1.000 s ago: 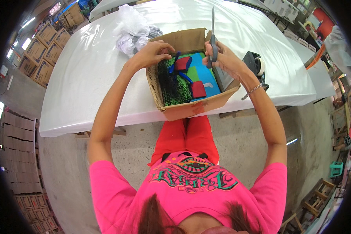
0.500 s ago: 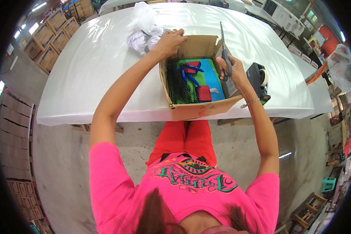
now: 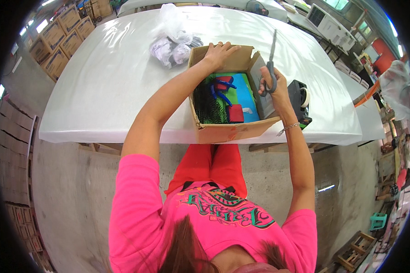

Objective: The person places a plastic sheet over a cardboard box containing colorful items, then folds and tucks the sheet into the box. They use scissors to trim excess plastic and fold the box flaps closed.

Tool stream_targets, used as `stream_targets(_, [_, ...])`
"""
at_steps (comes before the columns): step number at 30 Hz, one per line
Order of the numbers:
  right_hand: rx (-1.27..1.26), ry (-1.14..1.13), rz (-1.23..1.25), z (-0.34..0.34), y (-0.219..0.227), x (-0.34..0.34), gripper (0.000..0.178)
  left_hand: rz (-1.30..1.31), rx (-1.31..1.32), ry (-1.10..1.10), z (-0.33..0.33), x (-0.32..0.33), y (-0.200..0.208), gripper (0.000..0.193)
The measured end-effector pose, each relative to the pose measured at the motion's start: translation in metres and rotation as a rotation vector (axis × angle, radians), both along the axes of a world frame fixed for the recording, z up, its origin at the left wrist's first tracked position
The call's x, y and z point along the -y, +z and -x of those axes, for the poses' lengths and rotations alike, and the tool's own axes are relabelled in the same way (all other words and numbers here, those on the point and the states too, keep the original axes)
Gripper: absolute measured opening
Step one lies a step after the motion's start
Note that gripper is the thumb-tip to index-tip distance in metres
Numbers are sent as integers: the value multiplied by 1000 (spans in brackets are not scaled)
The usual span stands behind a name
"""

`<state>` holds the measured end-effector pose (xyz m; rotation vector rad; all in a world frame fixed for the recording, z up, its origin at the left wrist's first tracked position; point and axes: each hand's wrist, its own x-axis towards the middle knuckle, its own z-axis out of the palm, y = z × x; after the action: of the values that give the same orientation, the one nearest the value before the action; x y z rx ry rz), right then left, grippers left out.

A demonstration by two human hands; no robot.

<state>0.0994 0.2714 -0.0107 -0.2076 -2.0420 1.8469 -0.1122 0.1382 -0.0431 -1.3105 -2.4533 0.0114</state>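
Note:
An open cardboard box (image 3: 234, 133) sits near the table's front edge. My left hand (image 3: 219, 55) reaches across its far left corner, fingers hooked over the far rim. My right hand (image 3: 278, 88) holds scissors (image 3: 272, 57) by the dark handles, blades pointing up and away, beside the box's right wall. Inside the box lie blue-handled pliers (image 3: 223, 96), red pieces (image 3: 235, 113), a flat blue and green item (image 3: 246, 93) and a dark, green-tipped bristly bundle (image 3: 207, 107). My left forearm covers part of the box's left side.
Crumpled clear plastic bags (image 3: 171, 48) lie on the white-covered table (image 3: 100, 91), beyond the box's left corner. A black tape dispenser (image 3: 300, 102) stands close to the box's right side. Stacked cartons (image 3: 61, 41) are at the far left, a small fan (image 3: 256, 7) at the back.
My left hand has moved right, from beside the plastic bags and the box's left corner onto the far rim. The scissors, still in my right hand, have shifted slightly to the right.

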Motion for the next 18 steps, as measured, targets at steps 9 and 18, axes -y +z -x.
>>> stream_targets(9, [-26,-2,-146,4,-2,-1,45,-274,393,-274,13,17,15,64])
stream_targets(18, [-240,56,-96,0,15,-9,50,-412,375,-212,-25,100,34,39])
